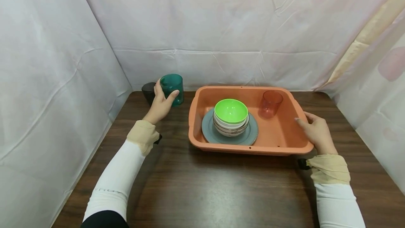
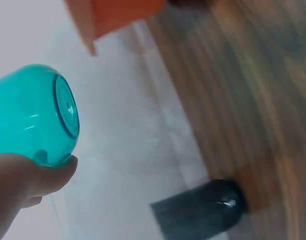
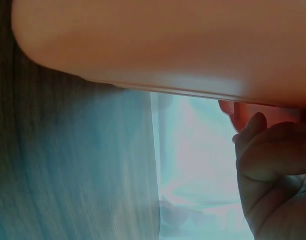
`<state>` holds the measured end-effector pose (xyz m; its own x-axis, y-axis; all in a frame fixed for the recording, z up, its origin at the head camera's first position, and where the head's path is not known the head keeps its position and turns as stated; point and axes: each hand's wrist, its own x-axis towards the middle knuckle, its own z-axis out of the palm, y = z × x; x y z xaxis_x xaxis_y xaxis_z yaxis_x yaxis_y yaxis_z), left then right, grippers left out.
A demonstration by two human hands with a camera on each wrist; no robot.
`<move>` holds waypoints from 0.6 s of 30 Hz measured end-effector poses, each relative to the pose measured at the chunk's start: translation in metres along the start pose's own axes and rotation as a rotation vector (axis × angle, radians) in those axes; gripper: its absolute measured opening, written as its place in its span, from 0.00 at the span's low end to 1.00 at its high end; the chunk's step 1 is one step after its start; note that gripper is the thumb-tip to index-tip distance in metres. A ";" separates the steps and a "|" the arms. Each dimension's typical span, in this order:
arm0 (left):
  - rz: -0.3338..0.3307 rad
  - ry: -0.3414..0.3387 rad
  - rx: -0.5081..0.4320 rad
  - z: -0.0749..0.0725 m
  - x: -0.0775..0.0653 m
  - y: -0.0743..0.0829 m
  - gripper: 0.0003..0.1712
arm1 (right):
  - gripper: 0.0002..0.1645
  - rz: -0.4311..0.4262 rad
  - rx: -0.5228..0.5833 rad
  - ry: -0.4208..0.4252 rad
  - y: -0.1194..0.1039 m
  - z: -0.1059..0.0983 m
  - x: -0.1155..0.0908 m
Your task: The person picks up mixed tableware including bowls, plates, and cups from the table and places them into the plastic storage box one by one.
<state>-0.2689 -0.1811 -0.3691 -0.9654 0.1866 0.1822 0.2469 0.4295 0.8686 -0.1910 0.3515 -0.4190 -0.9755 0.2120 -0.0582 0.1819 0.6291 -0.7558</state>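
Observation:
My left hand (image 1: 160, 105) grips a clear teal cup (image 1: 172, 89), thumb on its near side. In the left wrist view the cup's base shows, tilted and off the table. A dark cup (image 1: 148, 92) stands on the table just left of that hand, partly hidden by it. My right hand (image 1: 317, 132) holds the right rim of an orange basin (image 1: 246, 149), thumb inside the rim and fingers outside. Inside the basin are a clear red cup (image 1: 270, 105) and a grey-blue plate (image 1: 209, 129) bearing stacked bowls, with a green bowl (image 1: 231, 111) on top.
The dark brown wooden table (image 1: 218, 189) carries the basin near its back edge. White cloth (image 1: 221, 27) hangs behind the table and along both sides.

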 end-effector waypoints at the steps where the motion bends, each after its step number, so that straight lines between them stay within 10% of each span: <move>1: 0.016 -0.004 -0.006 0.001 -0.002 0.004 0.53 | 0.44 -0.005 -0.004 -0.003 0.000 0.000 0.000; 18: 0.186 -0.130 -0.128 0.037 -0.044 0.058 0.53 | 0.49 -0.032 -0.062 -0.082 0.001 -0.013 -0.001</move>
<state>-0.2094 -0.1319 -0.3434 -0.8837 0.3671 0.2904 0.3982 0.2633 0.8787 -0.1878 0.3613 -0.4117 -0.9873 0.1312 -0.0899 0.1556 0.6801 -0.7164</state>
